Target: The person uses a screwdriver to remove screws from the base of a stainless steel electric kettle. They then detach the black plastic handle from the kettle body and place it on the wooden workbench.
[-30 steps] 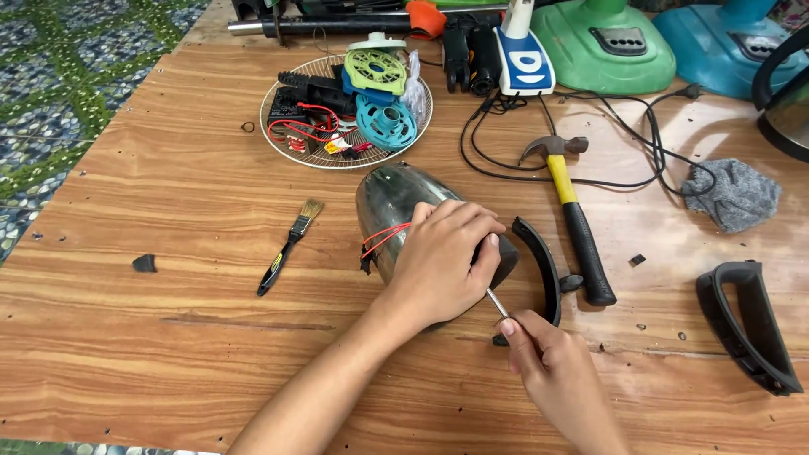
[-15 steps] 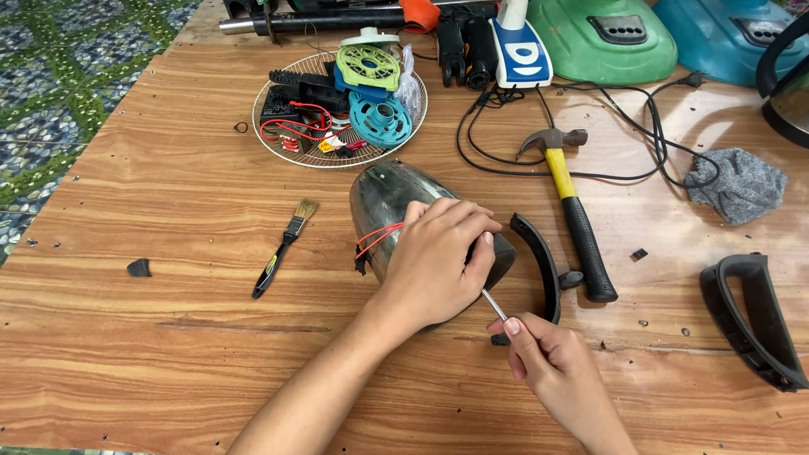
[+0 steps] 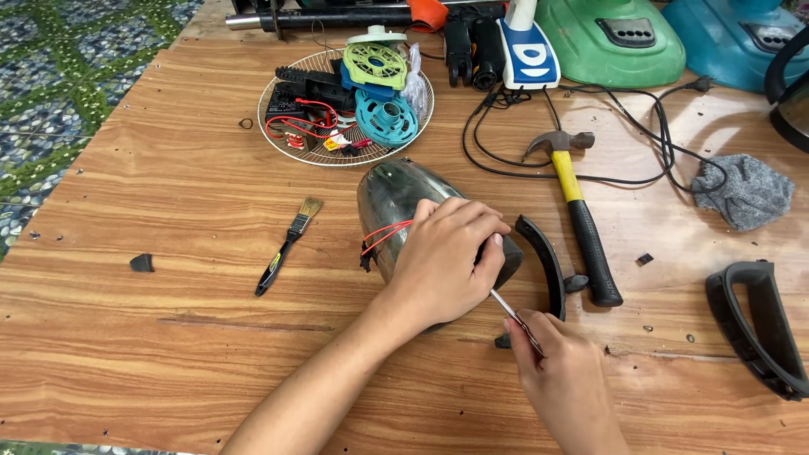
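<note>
Nearest the camera, the right hand (image 3: 566,381) was curled shut around a thin metal screwdriver shaft (image 3: 512,312), which slanted up and left toward the underside of the left palm. Just beyond it, the left hand (image 3: 447,257) lay palm-down over the near end of a dark metal housing (image 3: 394,198), its fingers (image 3: 472,217) bent and wrapped over the top, clamping the housing against the tabletop (image 3: 168,337). The housing lay on its side at the middle of the tabletop, with red wires (image 3: 381,237) looping out at its left edge.

Just right of the housing lay a curved black plastic handle piece (image 3: 546,257), and beside that a hammer (image 3: 581,227) with a yellow and black grip. To the left, well apart, a small paintbrush (image 3: 288,244) lay at a slant. A larger black handle (image 3: 758,324) sat at the right edge.

Farther back stood a round wire grille (image 3: 278,139) holding green and blue plastic fan parts and wiring. A black power cord (image 3: 640,118) trailed across the far right, near a crumpled grey cloth (image 3: 742,190).
</note>
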